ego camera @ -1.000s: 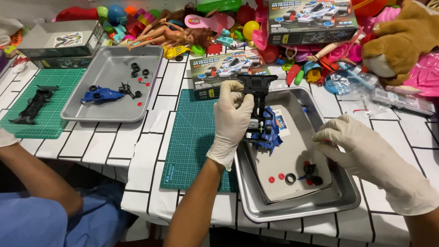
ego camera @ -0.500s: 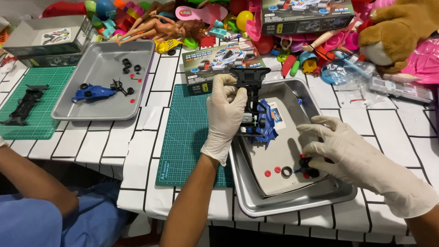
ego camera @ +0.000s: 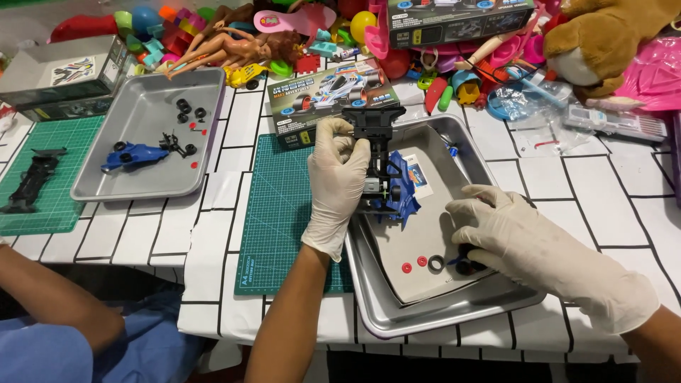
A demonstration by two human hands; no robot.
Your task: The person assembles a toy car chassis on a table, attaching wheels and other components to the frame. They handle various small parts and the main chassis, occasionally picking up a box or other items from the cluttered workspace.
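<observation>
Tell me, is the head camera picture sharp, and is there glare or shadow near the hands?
Head view: mostly sharp and evenly lit; the left hand holding the toy car is clear; soft glare shows on the metal tray rim; the right hand casts only a faint shadow over the small black wheel.

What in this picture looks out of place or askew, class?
The tray under the hands sits askew, its near corner overhanging the table edge. Toys lie heaped along the back. The left hand holds the toy car on end.
</observation>
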